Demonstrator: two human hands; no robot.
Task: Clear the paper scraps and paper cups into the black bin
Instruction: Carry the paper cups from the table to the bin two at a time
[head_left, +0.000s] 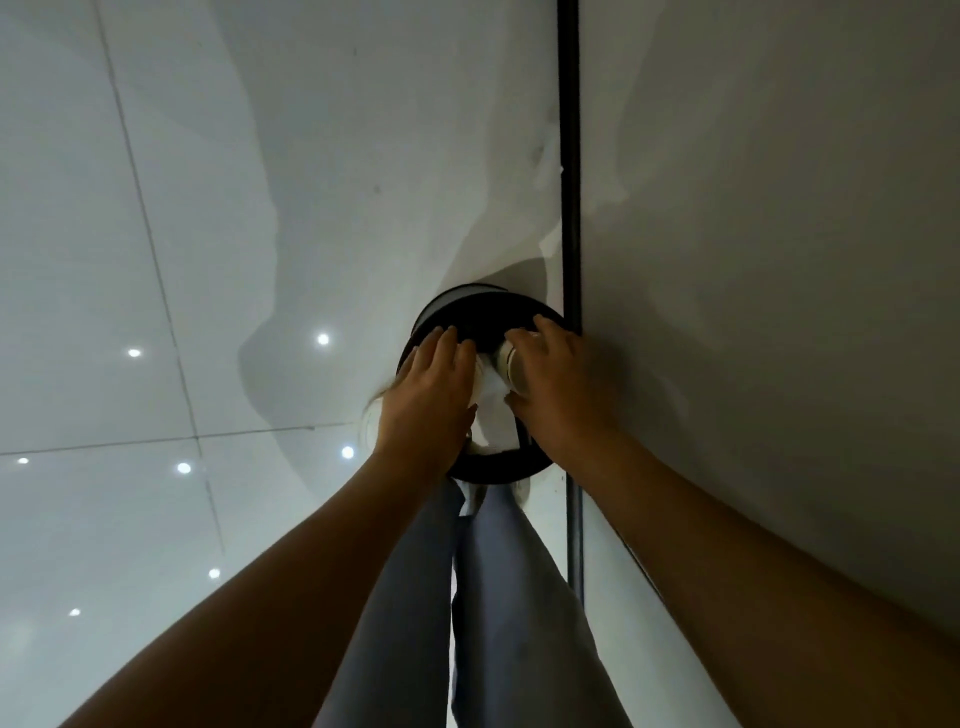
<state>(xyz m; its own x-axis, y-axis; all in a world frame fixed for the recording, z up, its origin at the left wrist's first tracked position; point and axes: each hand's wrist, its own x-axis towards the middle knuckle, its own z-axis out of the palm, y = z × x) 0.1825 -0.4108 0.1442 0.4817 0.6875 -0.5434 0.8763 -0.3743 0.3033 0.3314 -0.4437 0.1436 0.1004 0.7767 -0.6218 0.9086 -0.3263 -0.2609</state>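
The black bin (488, 312) stands on the floor (156, 260), close to the wall (779, 208), right in front of the person's feet. Its round mouth faces up, and both hands are over it.

The paper scraps (493, 421) are a white crumpled bunch, squeezed between the two hands just above the mouth of the bin. A paper cup (511, 364) is there too — it lies on its side, with its long way pointing across toward the left hand, and its round end shows beside the fingers.

The right hand (558, 384) wraps around the paper cup, fingers curled over the top and thumb under. The left hand (431, 395) lies flat with spread fingers and presses on the paper scraps from its side; I cannot tell if it really grips them or only pushes.

So the things are straight above the hole. The only way left to go is down. Both hands are about the same nearness to the bin, one on each side of the bunch.

I think this is the drop step. When the hands let go, the stuff should fall in — but a light scrap could catch on the rim or flutter out onto the floor.

The gray trouser legs (493, 597) show below the bin.
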